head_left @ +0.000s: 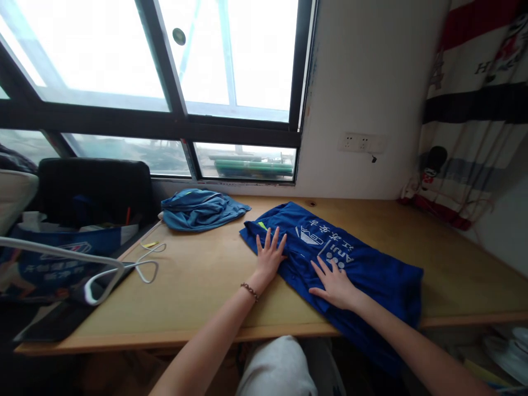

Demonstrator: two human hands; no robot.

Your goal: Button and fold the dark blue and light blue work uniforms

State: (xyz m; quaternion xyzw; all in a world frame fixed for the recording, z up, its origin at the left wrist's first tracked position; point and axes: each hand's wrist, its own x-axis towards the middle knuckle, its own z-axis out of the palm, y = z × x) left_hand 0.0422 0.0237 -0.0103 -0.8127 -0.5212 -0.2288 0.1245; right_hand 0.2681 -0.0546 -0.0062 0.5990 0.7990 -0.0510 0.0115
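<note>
A dark blue garment [371,261] with white printed lettering and logos lies folded lengthwise across the wooden table, slanting from the middle toward the front right. Its near right part hangs over the table's front edge. My left hand [270,254] rests flat with fingers spread on the garment's left end, beside a small yellow-green patch. Lower on the cloth, near the printed logo, my right hand [335,283] also lies flat with its fingers apart. Neither hand grips the fabric. A brown bead bracelet circles my left wrist.
A crumpled lighter blue cloth [202,210] lies at the table's back left. A white cable [144,264] curls over the left edge of the table [185,297]. A black chair [94,190] and blue bag [58,264] stand left. Wall sockets [358,143] and a curtain [466,132] are at right.
</note>
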